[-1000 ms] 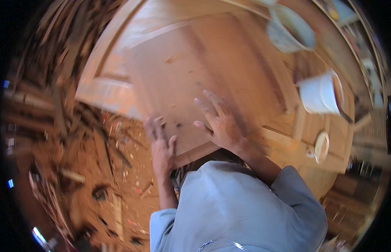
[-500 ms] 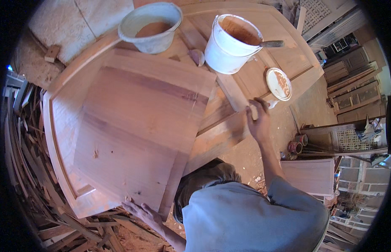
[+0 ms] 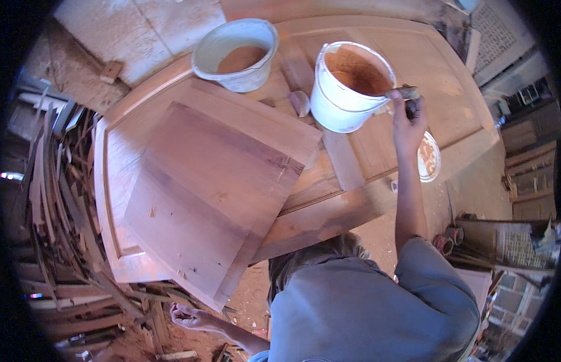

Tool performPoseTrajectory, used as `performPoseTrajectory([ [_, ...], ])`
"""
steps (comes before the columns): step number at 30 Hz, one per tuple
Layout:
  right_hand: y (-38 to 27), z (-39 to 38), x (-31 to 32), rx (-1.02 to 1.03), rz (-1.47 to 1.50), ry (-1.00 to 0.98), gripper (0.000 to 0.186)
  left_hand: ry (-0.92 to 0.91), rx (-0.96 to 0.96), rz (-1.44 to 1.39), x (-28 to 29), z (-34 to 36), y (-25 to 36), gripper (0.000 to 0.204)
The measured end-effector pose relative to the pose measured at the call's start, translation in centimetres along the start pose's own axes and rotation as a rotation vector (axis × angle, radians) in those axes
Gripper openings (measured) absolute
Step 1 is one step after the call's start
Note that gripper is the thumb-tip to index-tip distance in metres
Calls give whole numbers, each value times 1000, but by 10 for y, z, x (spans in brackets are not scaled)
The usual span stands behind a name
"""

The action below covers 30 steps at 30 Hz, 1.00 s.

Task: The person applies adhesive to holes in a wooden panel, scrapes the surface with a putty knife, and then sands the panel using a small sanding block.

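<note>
My right hand [image 3: 409, 123] is closed on the handle of a flat tool [image 3: 398, 92] at the rim of a white bucket [image 3: 341, 111] with brown material inside. My left hand [image 3: 187, 315] hangs just off the near-left corner of a loose wooden board [image 3: 214, 181], its fingers curled; whether they hold anything is unclear. The board lies askew on a large panelled wooden door [image 3: 437, 72]. A grey basin [image 3: 229, 80] with brown powder stands behind the board, and a small purplish object [image 3: 300, 102] lies left of the bucket. A smeared white lid [image 3: 431, 154] is partly behind my right forearm.
Piles of wood offcuts [image 3: 63, 217] crowd the left side, around the door's edge. A slab [image 3: 142, 30] with a small wood block [image 3: 111, 71] lies beyond it. Red cans [image 3: 449, 241], leaning doors and lattice panels stand to the right.
My right hand has risen from the board and door edge to the bucket and gripped the tool there. My left hand has left the board and curled. The view has swung round.
</note>
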State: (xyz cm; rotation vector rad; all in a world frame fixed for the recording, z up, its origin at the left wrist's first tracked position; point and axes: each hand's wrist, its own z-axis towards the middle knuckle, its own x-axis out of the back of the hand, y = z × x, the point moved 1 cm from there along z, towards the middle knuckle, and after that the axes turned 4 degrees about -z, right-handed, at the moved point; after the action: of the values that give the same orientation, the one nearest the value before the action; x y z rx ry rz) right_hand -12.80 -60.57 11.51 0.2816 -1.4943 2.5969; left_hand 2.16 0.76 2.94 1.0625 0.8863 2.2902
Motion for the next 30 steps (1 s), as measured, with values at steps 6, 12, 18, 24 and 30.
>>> performPoseTrajectory([
  [6, -20, 12, 22, 384, -36, 6, 33, -42, -93, -60, 0, -71, 110, 25],
  [12, -95, -41, -8, 565, 474, -799, 46, -666, -315, -294, -52, -116, 234, 61],
  [18, -108, -115, -86, 360, 528, -1644, 38, -1047, 127, -322, -88, -114, 252, 48],
  [24, -22, -49, -219, 385, -507, -1037, 36, -416, 395, -501, -57, -130, 168, 26],
  [30, 53, -18, -270, 345, -582, -1131, 31, 474, 886, -375, -10, -131, 23, 33],
])
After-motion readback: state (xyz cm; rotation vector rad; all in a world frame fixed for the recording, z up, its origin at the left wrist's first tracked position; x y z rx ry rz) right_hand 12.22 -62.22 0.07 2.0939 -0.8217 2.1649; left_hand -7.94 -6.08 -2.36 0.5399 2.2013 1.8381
